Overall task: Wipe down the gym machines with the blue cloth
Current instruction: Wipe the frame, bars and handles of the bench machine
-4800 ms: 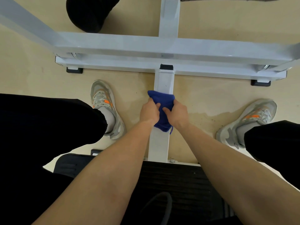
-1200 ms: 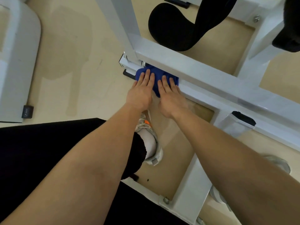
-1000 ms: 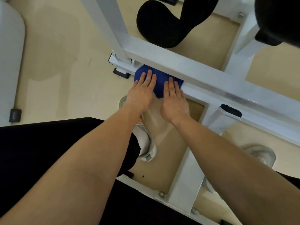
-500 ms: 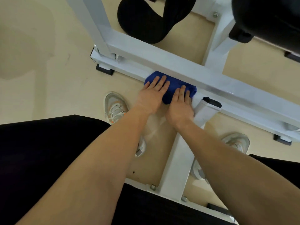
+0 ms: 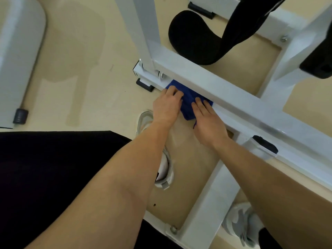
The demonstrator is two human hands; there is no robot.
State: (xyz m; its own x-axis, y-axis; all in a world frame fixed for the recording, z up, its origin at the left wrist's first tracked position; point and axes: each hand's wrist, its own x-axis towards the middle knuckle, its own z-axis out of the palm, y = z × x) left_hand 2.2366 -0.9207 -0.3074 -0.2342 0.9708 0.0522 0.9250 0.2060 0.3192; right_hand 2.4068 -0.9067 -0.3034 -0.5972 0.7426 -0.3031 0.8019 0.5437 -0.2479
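Observation:
The blue cloth [image 5: 187,103] lies on the low white base bar [image 5: 239,121] of the gym machine, near the bar's left end, with its far edge tucked under the higher white crossbar [image 5: 206,81]. My left hand [image 5: 167,106] is on the cloth's left part, its fingers bent over the fabric. My right hand [image 5: 208,121] presses the right part with flat, straight fingers. A loose corner of the cloth hangs off the bar's near side between my hands.
A black pad [image 5: 194,38] sits beyond the crossbar. A white centre beam [image 5: 206,203] runs toward me, with a black end cap [image 5: 264,144]. A black rubber foot [image 5: 145,85] marks the frame's left corner. Another white machine [image 5: 18,51] stands far left. My shoes [image 5: 162,169] [image 5: 240,225] flank the beam.
Both hands and the cloth slid left along the base bar, from by the centre beam toward the left corner. My left fingers went from flat to bent.

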